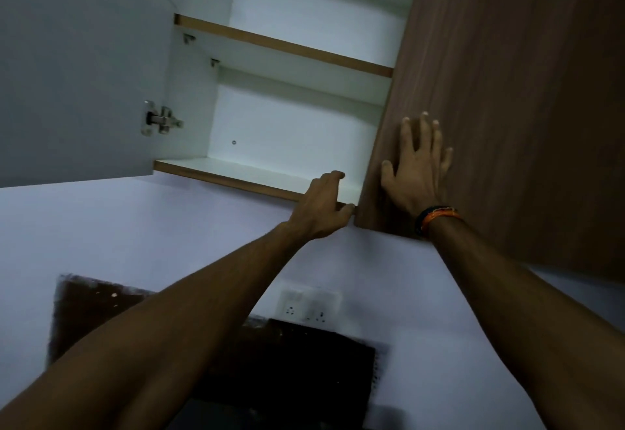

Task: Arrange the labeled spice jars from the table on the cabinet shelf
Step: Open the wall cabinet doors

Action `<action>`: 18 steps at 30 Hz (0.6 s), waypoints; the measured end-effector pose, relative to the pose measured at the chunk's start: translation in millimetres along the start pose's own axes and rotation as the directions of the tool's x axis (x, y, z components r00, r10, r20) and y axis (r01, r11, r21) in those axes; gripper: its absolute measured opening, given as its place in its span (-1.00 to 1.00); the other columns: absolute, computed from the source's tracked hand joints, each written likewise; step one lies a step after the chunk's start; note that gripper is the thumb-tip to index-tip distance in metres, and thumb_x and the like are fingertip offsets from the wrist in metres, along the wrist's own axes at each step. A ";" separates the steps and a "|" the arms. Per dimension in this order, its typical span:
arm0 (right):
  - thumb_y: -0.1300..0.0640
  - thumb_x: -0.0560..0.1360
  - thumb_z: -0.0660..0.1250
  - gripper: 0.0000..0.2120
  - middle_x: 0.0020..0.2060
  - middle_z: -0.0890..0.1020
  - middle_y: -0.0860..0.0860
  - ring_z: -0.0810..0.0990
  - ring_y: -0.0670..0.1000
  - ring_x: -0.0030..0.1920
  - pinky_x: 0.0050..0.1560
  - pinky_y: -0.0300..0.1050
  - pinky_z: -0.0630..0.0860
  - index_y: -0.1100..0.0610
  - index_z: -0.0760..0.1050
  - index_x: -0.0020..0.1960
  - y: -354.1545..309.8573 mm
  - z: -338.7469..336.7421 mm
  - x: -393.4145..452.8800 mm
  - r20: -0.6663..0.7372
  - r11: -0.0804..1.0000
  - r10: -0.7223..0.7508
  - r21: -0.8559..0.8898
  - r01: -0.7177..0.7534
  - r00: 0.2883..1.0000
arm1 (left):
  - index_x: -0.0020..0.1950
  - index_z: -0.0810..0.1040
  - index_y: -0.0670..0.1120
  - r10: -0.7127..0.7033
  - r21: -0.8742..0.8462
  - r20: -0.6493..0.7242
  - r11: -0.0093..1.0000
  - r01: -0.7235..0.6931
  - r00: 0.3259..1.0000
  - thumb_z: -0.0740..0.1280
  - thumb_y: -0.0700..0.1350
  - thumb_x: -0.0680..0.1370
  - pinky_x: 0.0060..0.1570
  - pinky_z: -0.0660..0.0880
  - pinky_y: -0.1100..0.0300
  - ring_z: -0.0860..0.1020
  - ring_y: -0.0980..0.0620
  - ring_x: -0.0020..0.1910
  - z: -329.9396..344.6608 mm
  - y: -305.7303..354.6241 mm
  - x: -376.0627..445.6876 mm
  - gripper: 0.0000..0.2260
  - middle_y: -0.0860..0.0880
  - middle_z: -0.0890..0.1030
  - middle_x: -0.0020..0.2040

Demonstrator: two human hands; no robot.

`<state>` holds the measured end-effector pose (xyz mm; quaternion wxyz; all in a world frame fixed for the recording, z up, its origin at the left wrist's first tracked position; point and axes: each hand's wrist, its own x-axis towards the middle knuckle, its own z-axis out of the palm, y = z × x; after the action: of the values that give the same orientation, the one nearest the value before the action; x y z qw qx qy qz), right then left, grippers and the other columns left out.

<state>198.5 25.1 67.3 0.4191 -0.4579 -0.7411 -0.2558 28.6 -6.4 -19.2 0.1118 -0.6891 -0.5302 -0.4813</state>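
Open door: white cabinet door panel [77, 68] swung out at far left, with a metal hinge [160, 121] on its inner edge.
Cabinet interior: white wall cabinet [189, 98] with an upper wood-edged shelf [284, 45] and a bottom wood-edged shelf [236, 172]; both bare (the labeled spice jars and the table do not appear in this view).
Left hand [321, 206]: fingers curled over the front right corner of the bottom shelf, gripping its edge.
Right hand [417, 166]: flat, fingers spread, palm against the closed brown wood-grain door [507, 91], grasping nothing.
Wrist: orange and black band [438, 216].
Wall: white socket plate [309, 304] below the arms.
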 end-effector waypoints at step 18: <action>-0.28 0.57 0.17 -0.17 0.63 -0.16 0.08 -0.16 0.19 0.61 0.49 0.46 -0.02 0.03 -0.16 0.64 -11.0 21.1 -16.7 -0.017 0.979 0.186 0.090 -0.183 0.982 | 0.30 0.48 -0.14 -0.191 -0.595 0.135 0.769 0.234 0.972 0.40 -0.18 0.56 0.03 0.59 0.11 0.58 -0.07 0.12 36.4 30.5 17.2 -0.68 -0.10 0.60 0.20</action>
<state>184.3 28.5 42.1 0.4702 -0.5024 -0.7007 -0.1884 73.5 16.0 -13.5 -0.1880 -0.6397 -0.4256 -0.6118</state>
